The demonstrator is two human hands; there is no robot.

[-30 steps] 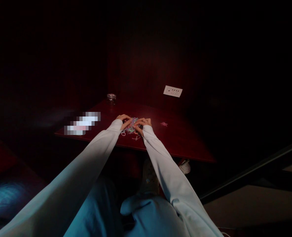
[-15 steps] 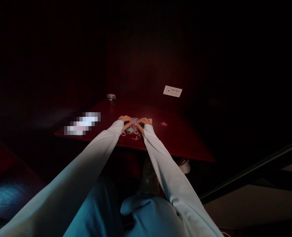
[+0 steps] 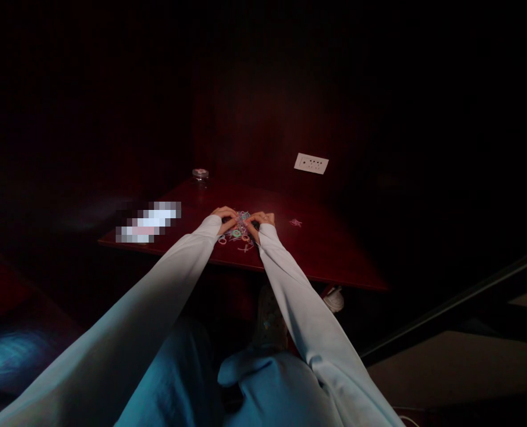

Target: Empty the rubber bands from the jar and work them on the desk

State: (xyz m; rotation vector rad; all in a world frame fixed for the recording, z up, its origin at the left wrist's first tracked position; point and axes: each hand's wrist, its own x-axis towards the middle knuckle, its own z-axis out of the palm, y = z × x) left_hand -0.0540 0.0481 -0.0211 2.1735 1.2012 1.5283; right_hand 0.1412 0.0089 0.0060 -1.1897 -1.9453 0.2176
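A loose pile of small coloured bands [image 3: 237,233] lies near the front edge of the dark red table [image 3: 308,255]. My left hand [image 3: 226,214] is at the pile's left side, its fingers curled in toward the middle. From the right, my right hand [image 3: 262,219] reaches in, with bent fingers pressed together at the bands. Both hands are closed, and what lies between the fingertips is too small to make out. Apart from the pile, a little pink cluster [image 3: 295,223] rests to the right of my right hand.
A clear lidded jar [image 3: 200,174] stands at the table's back left. Nearer the left edge lies a bright, pixelated flat object [image 3: 150,222]. A white socket plate [image 3: 311,163] is on the wall behind. My legs are below the table edge.
My left hand has shifted very slightly to the left, away from my right hand. My right hand and the scattered bands look almost unchanged.
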